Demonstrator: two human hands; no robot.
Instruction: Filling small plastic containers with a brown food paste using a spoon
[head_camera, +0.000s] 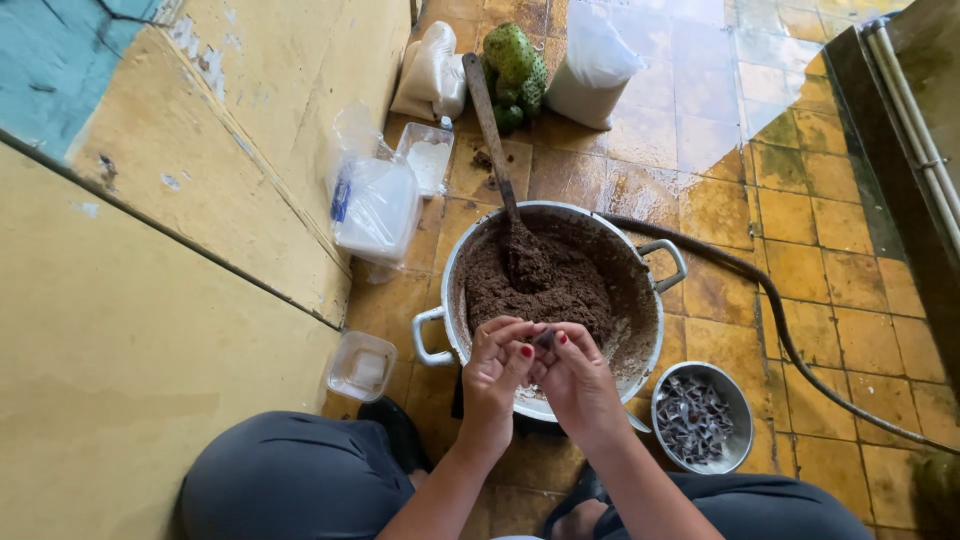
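Brown crumbly mass (560, 290) fills large metal pot (640, 330) on tiled floor (800, 200), wooden paddle (490, 125) stuck upright in it, handle leaning toward wall. Left hand (495, 375) and right hand (575, 375) together over pot's near rim, fingertips pinched on small dark piece (545, 340), held above pot so crumbs fall back in. Small metal bowl (700, 418) of dark folded wrappers just beside right hand, within reach. Plastic tubs, white sacks, green fruit further off along wall.
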